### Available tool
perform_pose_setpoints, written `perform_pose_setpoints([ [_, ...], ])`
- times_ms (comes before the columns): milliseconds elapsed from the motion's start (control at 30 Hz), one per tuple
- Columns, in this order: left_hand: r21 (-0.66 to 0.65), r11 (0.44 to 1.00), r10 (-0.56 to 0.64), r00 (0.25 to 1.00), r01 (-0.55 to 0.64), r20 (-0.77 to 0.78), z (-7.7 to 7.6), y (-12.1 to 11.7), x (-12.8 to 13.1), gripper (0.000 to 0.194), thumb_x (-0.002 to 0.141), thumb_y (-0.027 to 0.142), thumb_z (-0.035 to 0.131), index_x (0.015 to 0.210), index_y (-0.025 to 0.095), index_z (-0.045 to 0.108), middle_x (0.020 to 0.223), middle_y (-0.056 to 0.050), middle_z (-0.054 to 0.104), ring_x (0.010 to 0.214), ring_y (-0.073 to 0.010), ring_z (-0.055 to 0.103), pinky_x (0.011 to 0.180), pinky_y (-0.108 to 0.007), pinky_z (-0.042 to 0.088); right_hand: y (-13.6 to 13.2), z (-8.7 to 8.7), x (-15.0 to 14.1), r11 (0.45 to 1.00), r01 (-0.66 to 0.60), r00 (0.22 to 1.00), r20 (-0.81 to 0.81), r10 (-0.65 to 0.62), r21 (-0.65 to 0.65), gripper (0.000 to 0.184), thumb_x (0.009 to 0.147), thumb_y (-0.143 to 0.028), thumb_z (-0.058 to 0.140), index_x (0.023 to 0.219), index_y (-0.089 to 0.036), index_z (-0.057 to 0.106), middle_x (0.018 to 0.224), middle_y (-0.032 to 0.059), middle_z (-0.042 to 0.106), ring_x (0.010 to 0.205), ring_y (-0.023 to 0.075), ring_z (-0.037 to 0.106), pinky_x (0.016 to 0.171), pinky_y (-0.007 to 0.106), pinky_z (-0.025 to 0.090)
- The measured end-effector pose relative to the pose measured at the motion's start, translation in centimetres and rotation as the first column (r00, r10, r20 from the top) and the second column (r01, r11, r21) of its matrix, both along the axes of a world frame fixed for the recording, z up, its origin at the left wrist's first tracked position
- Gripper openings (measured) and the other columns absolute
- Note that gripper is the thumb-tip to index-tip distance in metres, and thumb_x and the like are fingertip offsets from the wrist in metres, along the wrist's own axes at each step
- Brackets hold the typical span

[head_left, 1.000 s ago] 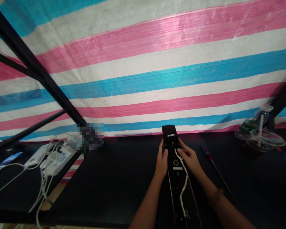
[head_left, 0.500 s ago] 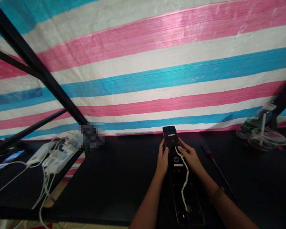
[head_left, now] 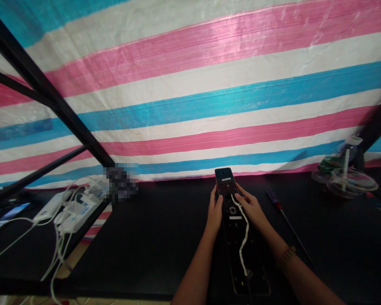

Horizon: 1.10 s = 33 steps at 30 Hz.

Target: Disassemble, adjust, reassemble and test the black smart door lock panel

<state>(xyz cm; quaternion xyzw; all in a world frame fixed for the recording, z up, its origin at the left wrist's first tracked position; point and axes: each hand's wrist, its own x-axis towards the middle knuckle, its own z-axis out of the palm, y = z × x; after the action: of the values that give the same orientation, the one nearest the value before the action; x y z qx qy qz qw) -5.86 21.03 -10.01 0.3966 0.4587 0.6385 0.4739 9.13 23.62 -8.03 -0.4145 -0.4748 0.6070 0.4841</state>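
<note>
A long, narrow black panel (head_left: pixel 239 248) with rounded corners, labels and small holes lies lengthwise before me; it looks like the inner side of an electronic door-lock plate. Down its face runs a white-sleeved cable (head_left: pixel 247 231), loosely curved. My left hand (head_left: pixel 215 212) is closed round the panel's left edge, its thumb on the face. On the right edge, my right hand (head_left: pixel 249 207) grips the panel, with its thumb beside the cable's upper end. The fingers beneath the panel are hidden. A screwdriver (head_left: pixel 285 220) with a purple handle lies to the right of my right hand.
On the black table (head_left: pixel 146 241), a clear plastic cup (head_left: pixel 351 184) and a bottle (head_left: pixel 332 167) stand at the back right. At the left are a power strip (head_left: pixel 78 216), tangled white cables and a phone (head_left: pixel 12 216). A black metal frame (head_left: pixel 70 120) slants before the striped sheet.
The view has shifted slightly, so the whole scene sits a little further left. Both hands keep the same hold on the panel.
</note>
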Motion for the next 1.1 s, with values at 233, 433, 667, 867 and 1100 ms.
perform_pose_setpoints([
  [233,-0.011,1.000,-0.017,0.999,0.017,0.044,-0.2,-0.1,0.0,0.057,0.089,0.048,0.060,0.143,0.029,0.049,0.149,-0.006,0.052,0.138,-0.0279,0.048,0.116,-0.043,0.035,-0.1,0.0,0.0,0.999,0.023,0.999,0.021,-0.024,0.029,0.091,0.071,-0.059,0.076,0.146,-0.016,0.048,0.087,0.0053,0.078,0.074,0.0222,0.070,0.071,0.035,0.055],
  [433,0.042,0.999,-0.005,1.000,0.004,0.003,0.2,-0.3,0.1,0.055,0.089,0.048,0.060,0.140,0.029,0.052,0.150,-0.006,0.051,0.138,-0.0281,0.046,0.117,-0.044,0.033,-0.2,0.2,0.0,0.999,0.016,1.000,0.019,-0.017,0.039,0.094,0.071,-0.059,0.076,0.147,-0.014,0.046,0.086,0.0055,0.078,0.075,0.0229,0.070,0.072,0.036,0.055],
  [667,0.034,0.999,-0.009,1.000,0.009,-0.015,0.1,-0.3,-0.1,0.056,0.090,0.048,0.058,0.141,0.029,0.050,0.153,-0.006,0.048,0.142,-0.0265,0.042,0.118,-0.041,0.032,-0.5,0.7,0.0,0.999,0.000,1.000,0.015,-0.001,0.036,0.094,0.071,-0.059,0.075,0.148,-0.015,0.045,0.085,0.0059,0.078,0.077,0.0247,0.071,0.071,0.037,0.056],
  [867,0.042,0.999,0.004,0.999,-0.002,-0.047,0.6,-0.6,0.0,0.055,0.091,0.047,0.058,0.142,0.029,0.049,0.152,-0.006,0.049,0.140,-0.0267,0.044,0.118,-0.043,0.032,-0.6,0.8,-0.1,1.000,0.002,1.000,-0.007,-0.002,0.029,0.096,0.070,-0.060,0.076,0.149,-0.016,0.043,0.082,0.0048,0.077,0.075,0.0237,0.071,0.069,0.034,0.055],
  [1100,0.071,0.997,0.008,0.997,-0.002,-0.072,1.0,-0.9,0.1,0.051,0.093,0.043,0.055,0.142,0.029,0.048,0.152,-0.005,0.048,0.142,-0.0250,0.042,0.119,-0.042,0.030,-0.7,0.7,-0.1,0.998,0.021,1.000,0.002,-0.021,0.054,0.093,0.071,-0.058,0.076,0.147,-0.016,0.046,0.081,0.0050,0.077,0.073,0.0239,0.071,0.068,0.036,0.055],
])
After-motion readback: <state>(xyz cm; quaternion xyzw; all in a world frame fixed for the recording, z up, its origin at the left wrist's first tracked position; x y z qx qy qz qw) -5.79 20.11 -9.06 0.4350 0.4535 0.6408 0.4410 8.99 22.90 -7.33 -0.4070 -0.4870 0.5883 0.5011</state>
